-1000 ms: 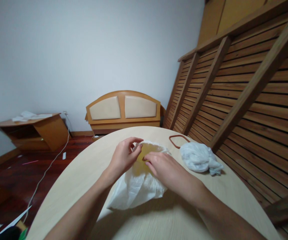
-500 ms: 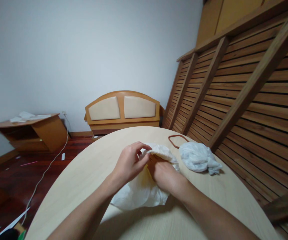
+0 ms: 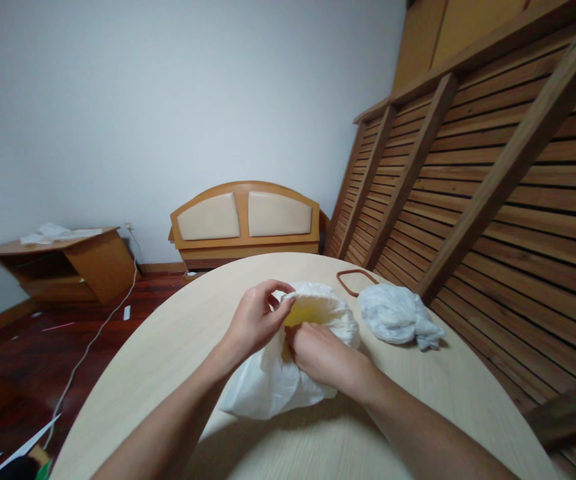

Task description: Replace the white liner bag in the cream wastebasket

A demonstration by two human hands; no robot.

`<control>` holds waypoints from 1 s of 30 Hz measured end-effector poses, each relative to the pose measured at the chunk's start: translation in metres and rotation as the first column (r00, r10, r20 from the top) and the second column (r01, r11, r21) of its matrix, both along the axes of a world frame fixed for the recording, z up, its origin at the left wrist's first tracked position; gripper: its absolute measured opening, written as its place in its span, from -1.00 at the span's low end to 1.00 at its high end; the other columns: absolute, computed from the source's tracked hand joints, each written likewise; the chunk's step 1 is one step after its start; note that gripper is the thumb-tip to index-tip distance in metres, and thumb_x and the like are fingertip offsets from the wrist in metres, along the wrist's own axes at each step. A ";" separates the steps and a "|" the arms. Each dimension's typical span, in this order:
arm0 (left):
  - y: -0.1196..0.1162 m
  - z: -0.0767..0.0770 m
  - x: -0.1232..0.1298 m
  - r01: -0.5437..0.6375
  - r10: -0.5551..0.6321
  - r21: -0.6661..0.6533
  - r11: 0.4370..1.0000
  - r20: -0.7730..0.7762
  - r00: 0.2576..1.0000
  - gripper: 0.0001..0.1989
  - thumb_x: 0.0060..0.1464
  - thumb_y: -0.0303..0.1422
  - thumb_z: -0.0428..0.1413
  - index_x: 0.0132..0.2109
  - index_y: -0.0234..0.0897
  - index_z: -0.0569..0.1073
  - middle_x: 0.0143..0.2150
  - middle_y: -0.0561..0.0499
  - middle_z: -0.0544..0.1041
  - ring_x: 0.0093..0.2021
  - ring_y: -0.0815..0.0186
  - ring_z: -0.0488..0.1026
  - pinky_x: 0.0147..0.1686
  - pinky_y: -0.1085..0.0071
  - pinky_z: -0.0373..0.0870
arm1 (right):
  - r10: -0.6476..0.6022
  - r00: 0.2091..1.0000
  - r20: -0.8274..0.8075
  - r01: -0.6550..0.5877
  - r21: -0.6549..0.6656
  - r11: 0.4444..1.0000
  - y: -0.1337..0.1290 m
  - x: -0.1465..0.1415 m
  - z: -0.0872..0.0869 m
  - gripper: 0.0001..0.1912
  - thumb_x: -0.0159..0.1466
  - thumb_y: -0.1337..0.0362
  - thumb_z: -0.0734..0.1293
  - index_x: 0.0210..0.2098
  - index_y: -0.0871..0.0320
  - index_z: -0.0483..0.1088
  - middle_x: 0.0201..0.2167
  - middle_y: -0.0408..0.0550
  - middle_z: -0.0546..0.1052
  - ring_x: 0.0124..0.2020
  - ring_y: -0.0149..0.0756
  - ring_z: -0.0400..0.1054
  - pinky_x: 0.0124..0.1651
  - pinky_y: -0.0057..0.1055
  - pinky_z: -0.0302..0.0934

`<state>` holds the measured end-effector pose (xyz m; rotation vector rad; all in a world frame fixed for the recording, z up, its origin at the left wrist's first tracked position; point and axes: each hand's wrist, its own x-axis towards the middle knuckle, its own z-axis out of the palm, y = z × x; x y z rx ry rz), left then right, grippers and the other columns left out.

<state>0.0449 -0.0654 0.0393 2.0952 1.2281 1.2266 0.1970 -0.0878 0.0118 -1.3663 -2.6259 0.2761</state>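
Observation:
A thin white bag (image 3: 273, 387) with a yellowish inside lies on the round table, its mouth gaping upward. My left hand (image 3: 258, 317) pinches the left edge of that mouth between thumb and fingers. Inside the opening is my right hand (image 3: 318, 350), its fingers curled and pointing down. The bag hides the right fingertips, so what they hold, if anything, cannot be seen.
On the right of the pale round table (image 3: 158, 360) lies a bunched white plastic bag (image 3: 395, 313), with a brown loop-shaped handle (image 3: 339, 280) beside it. A slatted wooden panel (image 3: 468, 200) leans along the right. Behind the table stands a headboard (image 3: 244, 207).
My right hand has shifted slightly left and its knuckles now show in the bag's mouth. The mouth has spread wider, showing more of the yellow inside. My left hand keeps its pinch.

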 end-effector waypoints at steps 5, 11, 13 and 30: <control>0.010 -0.001 -0.004 -0.067 0.071 -0.061 0.996 0.072 0.995 -0.75 0.08 -0.23 0.17 -0.20 -0.31 0.58 -0.21 -0.07 0.65 -0.48 0.37 0.46 -0.48 0.47 0.34 | -0.107 0.993 -0.051 0.108 0.032 0.994 -0.007 0.007 0.024 -0.65 0.41 0.39 0.08 -0.17 0.27 0.49 -0.26 0.18 0.63 -0.25 -0.14 0.54 -0.24 -0.34 0.23; 0.019 -0.002 -0.009 -0.084 0.119 -0.166 0.983 0.213 0.970 -0.69 -0.02 -0.17 0.21 -0.24 -0.35 0.56 -0.22 -0.10 0.63 -0.48 0.35 0.46 -0.49 0.45 0.34 | -0.029 0.992 -0.121 0.023 -0.054 0.998 -0.020 0.000 0.032 -0.36 0.49 -0.02 -0.06 -0.24 0.21 0.52 -0.29 0.15 0.63 -0.27 -0.10 0.53 -0.23 -0.30 0.24; 0.022 -0.003 -0.011 -0.091 0.129 -0.155 0.984 0.257 0.958 -0.69 -0.04 -0.17 0.23 -0.26 -0.34 0.56 -0.23 -0.11 0.63 -0.38 0.29 0.51 -0.41 0.42 0.38 | -0.045 0.993 -0.105 0.042 -0.034 0.999 -0.023 -0.004 0.030 -0.40 0.46 -0.08 0.04 -0.17 0.23 0.52 -0.24 0.18 0.64 -0.24 -0.03 0.55 -0.22 -0.28 0.26; 0.008 0.012 -0.027 0.147 -0.100 0.245 0.958 -0.196 0.976 -0.77 0.21 -0.22 0.16 -0.04 -0.16 0.58 0.19 -0.14 0.45 0.25 0.07 0.29 0.25 0.05 0.22 | -0.046 0.983 0.180 0.021 0.139 0.990 -0.012 0.007 0.037 -0.62 0.43 0.23 0.17 -0.27 0.25 0.59 -0.31 0.24 0.66 -0.27 0.02 0.59 -0.30 -0.33 0.23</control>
